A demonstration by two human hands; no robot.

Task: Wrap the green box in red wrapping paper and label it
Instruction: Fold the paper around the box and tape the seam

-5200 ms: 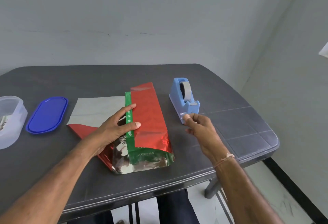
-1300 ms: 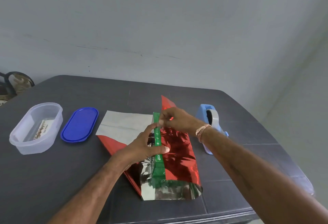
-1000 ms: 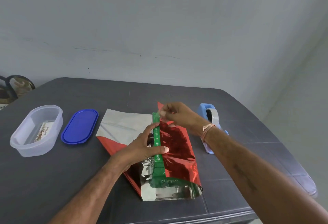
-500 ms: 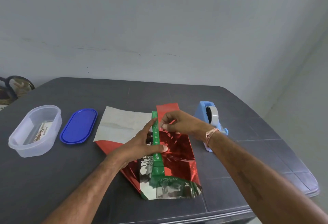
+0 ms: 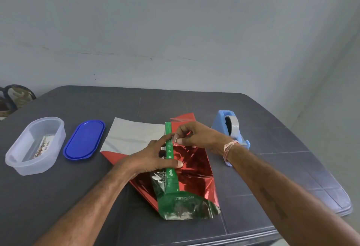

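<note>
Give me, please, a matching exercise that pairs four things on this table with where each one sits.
Things:
1. green box
2. blue lid
3. clear container
4. tape dispenser

Places:
a. farthest left
b. right of the red wrapping paper
c. partly inside the paper
d. between the container and the paper

Pairs: 1-c, 2-d, 3-a, 4-b.

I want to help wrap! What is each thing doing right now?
green box, lying flat, half wrapped
red wrapping paper, folded over the box, edge not closed
left hand, pressing paper down
right hand, pinching clear strip at paper's edge
tape dispenser, upright, roll loaded
clear tub, open, card inside
blue lid, off, beside tub
</note>
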